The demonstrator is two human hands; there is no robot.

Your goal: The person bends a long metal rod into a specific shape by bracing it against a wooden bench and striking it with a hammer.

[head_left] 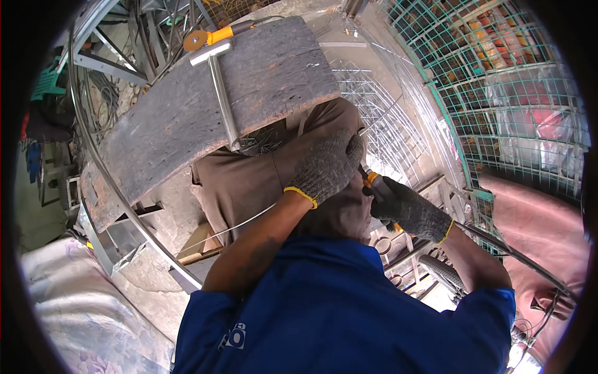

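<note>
My left hand, in a dark knit glove with a yellow cuff, lies over my thigh near the knee, its fingers curled; what they hold, if anything, is hidden. Gloved too, my right hand is wrapped round a yellow and black tool beside my right thigh. The tool's front end points toward my left hand. On the dark worn board in front of me rests a T-shaped metal piece, its lower end over the near edge. An orange and black angle grinder with a brown disc lies at the board's far edge.
A green wire mesh stands at the right, with bagged goods behind it. Thin metal rods lie on the floor beyond my knee. A curved metal strip crosses the left side. Patterned cloth lies at lower left, reddish cloth at right.
</note>
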